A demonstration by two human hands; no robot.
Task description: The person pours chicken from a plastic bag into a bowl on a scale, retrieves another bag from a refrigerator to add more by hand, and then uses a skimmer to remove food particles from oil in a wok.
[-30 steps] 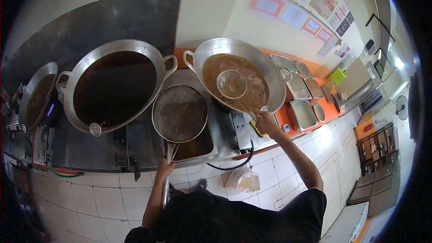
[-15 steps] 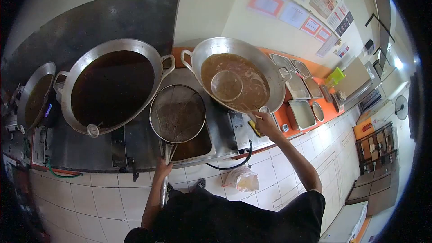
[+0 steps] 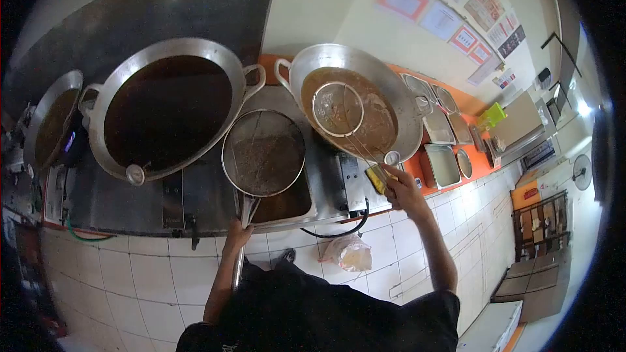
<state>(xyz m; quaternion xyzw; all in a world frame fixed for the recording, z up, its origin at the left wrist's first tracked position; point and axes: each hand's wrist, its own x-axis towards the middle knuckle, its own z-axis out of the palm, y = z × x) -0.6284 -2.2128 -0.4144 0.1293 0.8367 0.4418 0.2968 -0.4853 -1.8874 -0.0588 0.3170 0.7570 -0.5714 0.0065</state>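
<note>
My left hand is wrapped round the handle of a large round mesh strainer. The strainer lies over a rectangular metal pan of dark liquid, with brown residue spread on its mesh. In my right hand is the handle of a smaller wire skimmer. Its round mesh head is held over the right wok, overlapping the cloudy brown liquid inside. A dial thermometer sits at that wok's near rim, close to my right hand.
A large wok of dark liquid stands to the left, with another wok beyond it. Metal trays line the orange counter on the right. A yellow sponge lies beside the control box. On the floor sits a plastic bag.
The small skimmer's head has risen from the brown liquid, its rim now showing fully. My right hand has shifted slightly right and down. The left hand still grips the strainer.
</note>
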